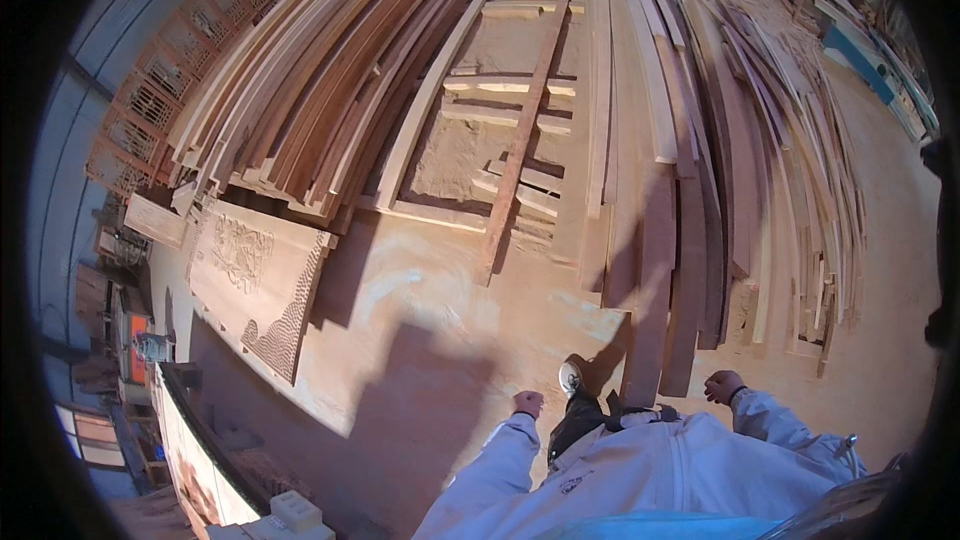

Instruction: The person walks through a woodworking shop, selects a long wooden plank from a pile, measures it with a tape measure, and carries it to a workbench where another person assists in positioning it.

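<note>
My left hand (528, 403) hangs in front of me with its fingers curled in and nothing showing in it. Off to the right, my right hand (723, 387) is also closed, with no object visible in it and a dark band at the wrist. Neither hand touches anything. Between the hands and just ahead lie the near ends of long brown planks (655, 270), closest to my right hand. A lone narrow board (530, 120) lies lengthwise over several pale crosswise timbers (510, 85) on the dusty floor.
Long curved-edge boards (340, 60) are stacked at the left, beside a carved wooden panel (255, 275). Thin strips (800, 140) lie heaped at the right. Wooden lattice frames (180, 60) lean on the left wall. A long pale-sided bench (200, 450) stands lower left.
</note>
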Available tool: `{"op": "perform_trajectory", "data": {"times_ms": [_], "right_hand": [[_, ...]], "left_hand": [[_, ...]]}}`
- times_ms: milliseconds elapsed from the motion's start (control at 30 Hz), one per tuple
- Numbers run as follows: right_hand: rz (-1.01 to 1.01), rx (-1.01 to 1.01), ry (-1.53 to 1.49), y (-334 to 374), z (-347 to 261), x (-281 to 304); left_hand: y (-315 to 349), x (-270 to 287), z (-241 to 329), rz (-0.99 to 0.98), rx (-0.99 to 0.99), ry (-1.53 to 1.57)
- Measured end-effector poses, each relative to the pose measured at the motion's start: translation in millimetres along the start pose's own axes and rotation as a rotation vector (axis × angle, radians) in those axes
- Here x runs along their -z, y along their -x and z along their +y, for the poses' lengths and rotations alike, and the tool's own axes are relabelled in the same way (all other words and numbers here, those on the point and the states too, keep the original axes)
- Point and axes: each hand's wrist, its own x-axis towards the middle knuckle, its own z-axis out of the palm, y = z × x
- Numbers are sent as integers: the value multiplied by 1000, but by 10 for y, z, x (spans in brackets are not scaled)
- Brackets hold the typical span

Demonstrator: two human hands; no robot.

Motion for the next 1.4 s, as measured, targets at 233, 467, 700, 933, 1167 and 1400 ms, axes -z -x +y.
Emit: {"op": "perform_trajectory", "data": {"times_ms": [233,467,700,933,1167,1400], "right_hand": [[-12,16,-15,52,12,-84],[16,50,56,-52,270,-141],[8,-4,-49,43,134,-120],[10,83,92,234,-246,-87],[-22,215,266,490,-861,-63],[-66,262,258,55,-770,-33]], "left_hand": [[42,-235,-186,-110,25,3],[-88,-184,-232,-132,39,-44],[-118,-50,-170,-23,-78,23],[-109,-81,-201,-51,-12,-4],[-141,-47,-489,59,-61,-6],[-27,21,-421,49,-112,104]]}}
